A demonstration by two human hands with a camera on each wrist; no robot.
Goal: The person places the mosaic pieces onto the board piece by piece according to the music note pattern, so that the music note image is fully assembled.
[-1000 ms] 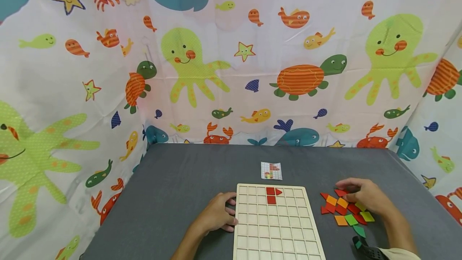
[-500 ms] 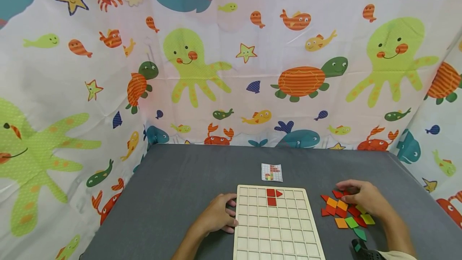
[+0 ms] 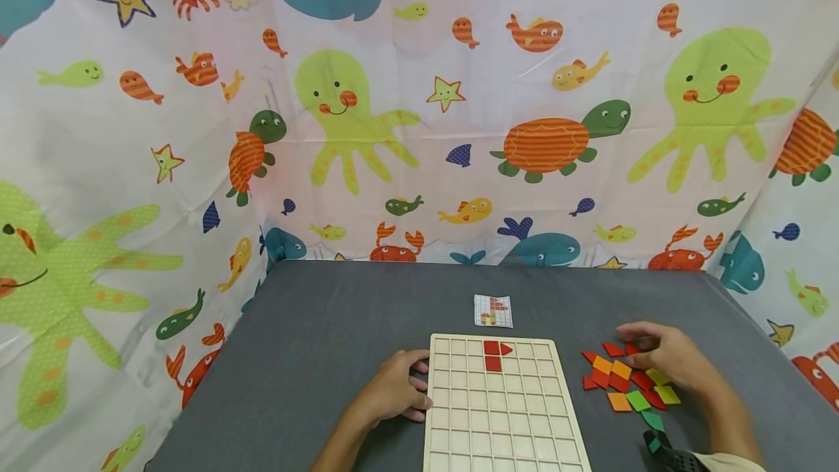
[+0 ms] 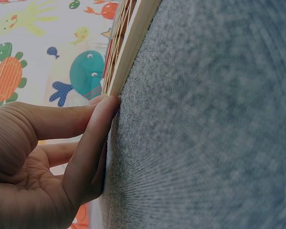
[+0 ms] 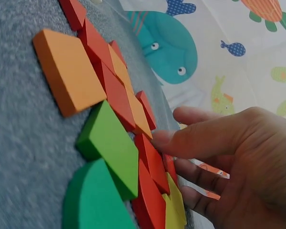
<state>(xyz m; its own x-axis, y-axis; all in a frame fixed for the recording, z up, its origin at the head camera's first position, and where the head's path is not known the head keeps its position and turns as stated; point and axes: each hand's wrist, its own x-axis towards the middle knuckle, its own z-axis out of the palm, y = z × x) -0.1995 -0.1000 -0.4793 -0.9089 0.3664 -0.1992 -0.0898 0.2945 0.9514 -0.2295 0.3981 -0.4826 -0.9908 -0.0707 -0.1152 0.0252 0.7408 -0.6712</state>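
In the head view my left hand point(image 3: 395, 388) rests at the left edge of a pale wooden grid board point(image 3: 485, 421). The left wrist view shows its fingertips touching the board's rim point(image 4: 136, 38). Two red square tiles point(image 3: 492, 363) and a red triangle tile point(image 3: 506, 349) sit in the board's upper cells. My right hand point(image 3: 671, 355) hovers over a loose group of tiles, fingers loosely bent. Seen from the right wrist, its thumb is at a red tile point(image 5: 151, 160) beside an orange tile point(image 5: 139, 114); whether it touches is unclear. Some tiles are hidden behind the hand.
A small printed card point(image 3: 493, 311) with a coloured grid pattern lies beyond the board. Green tiles point(image 3: 637, 400), yellow tiles point(image 3: 667, 394) and a teal rounded tile point(image 3: 652, 420) lie at the near side of the group. A sea-animal curtain point(image 3: 406, 130) surrounds the grey table point(image 3: 341, 304).
My right hand has shifted slightly right over the tiles, and two red tiles at the far side now show more. My left hand and the board have stayed put.
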